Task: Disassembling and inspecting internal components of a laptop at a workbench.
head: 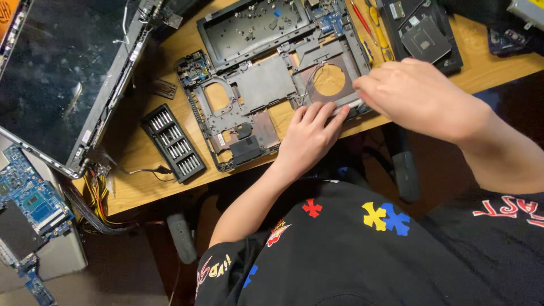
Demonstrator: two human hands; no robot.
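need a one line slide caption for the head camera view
Both bare hands, left hand and right hand, press on the grey stripped laptop chassis lying on the wooden desk.

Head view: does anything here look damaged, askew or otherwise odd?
Yes. The detached laptop screen lies tilted over the desk's left corner, loose cables dangling beneath. Both hands, left and right, rest on the stripped laptop chassis.

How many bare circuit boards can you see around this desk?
3: a small blue circuit board at the grey laptop chassis's left corner, another at its top, a large blue motherboard lower left. Others may be hidden.
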